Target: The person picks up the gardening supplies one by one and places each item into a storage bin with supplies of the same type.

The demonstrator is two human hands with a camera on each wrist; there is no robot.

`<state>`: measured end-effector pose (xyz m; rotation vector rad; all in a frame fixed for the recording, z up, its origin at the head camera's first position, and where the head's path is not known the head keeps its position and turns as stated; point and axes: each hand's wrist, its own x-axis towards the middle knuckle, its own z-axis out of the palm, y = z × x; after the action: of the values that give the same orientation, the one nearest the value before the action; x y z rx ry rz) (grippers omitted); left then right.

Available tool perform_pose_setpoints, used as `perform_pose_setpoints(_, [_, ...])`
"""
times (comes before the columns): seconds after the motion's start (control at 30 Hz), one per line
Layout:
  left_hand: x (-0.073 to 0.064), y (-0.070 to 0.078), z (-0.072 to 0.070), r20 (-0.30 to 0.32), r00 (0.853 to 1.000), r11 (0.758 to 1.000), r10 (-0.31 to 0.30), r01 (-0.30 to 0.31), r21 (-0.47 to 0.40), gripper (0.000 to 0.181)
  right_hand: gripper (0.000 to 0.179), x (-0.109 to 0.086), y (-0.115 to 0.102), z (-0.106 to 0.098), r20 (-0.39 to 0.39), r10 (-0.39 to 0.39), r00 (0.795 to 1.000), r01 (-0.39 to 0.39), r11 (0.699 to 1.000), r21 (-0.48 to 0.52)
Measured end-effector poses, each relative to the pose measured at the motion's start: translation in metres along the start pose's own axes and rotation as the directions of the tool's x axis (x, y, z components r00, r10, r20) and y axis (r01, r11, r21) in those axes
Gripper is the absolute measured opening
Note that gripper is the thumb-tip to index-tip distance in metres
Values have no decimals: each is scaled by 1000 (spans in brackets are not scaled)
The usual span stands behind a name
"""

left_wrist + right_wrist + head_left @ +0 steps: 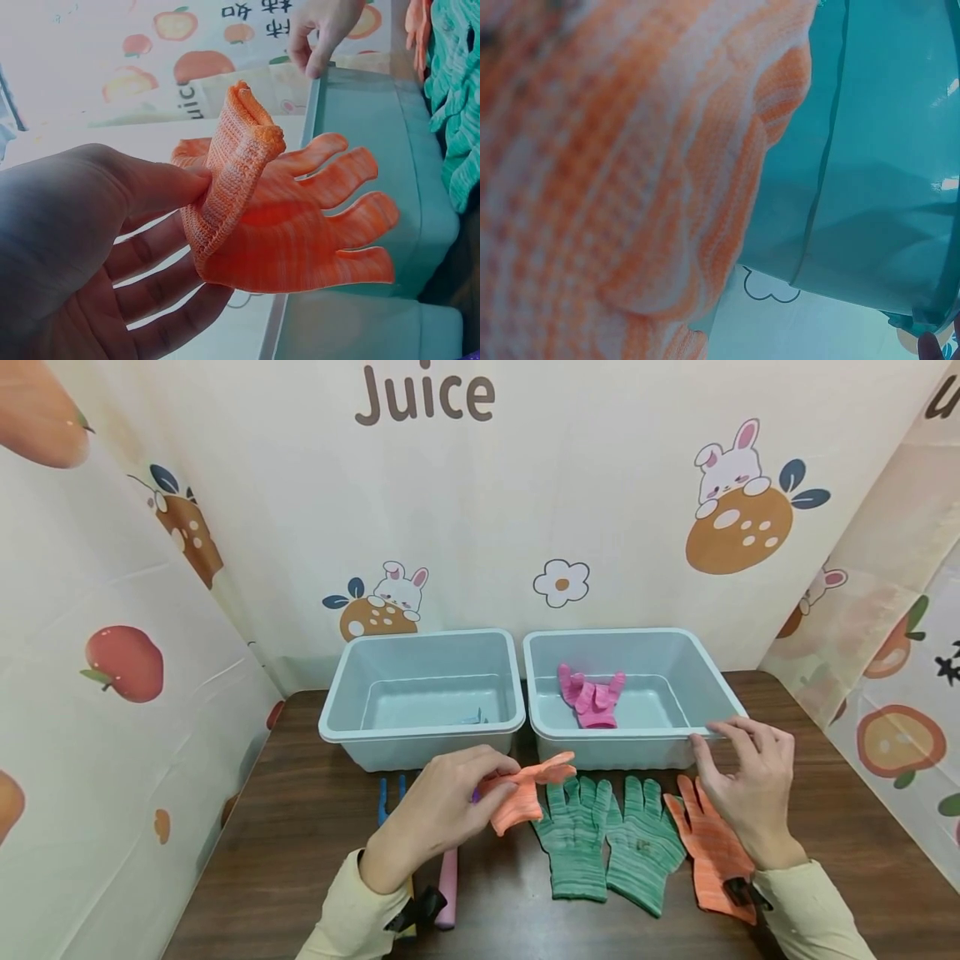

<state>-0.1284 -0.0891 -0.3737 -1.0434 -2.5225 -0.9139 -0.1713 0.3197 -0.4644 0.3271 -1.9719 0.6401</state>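
Observation:
My left hand (450, 802) pinches an orange striped knit glove (525, 793) by its cuff between thumb and fingers. In the left wrist view that glove (300, 232) hangs with its fingers spread, in front of the light-blue bins. At the front right corner of the right bin (630, 735), my right hand (750, 777) grips the rim between thumb and fingertips. A pink glove (596, 702) lies inside this bin. Beneath my right wrist is a second orange glove (712, 860), which fills much of the right wrist view. Two green gloves (577, 847) lie between the hands.
The left bin (420, 736) stands beside the right one, with a small bluish piece (476, 718) near its front wall. Partly behind my left arm are a pink handle (447, 893) and blue prongs (383, 802). A printed curtain (480, 510) encloses the brown table (300, 827).

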Motion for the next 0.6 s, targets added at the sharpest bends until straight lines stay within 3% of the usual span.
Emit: perform_pose_setpoints(0.6, [6,1,2,-47,999,999,27,-29,-41,12,65,-1,0,0,-6,1,1000,-1,1000,3])
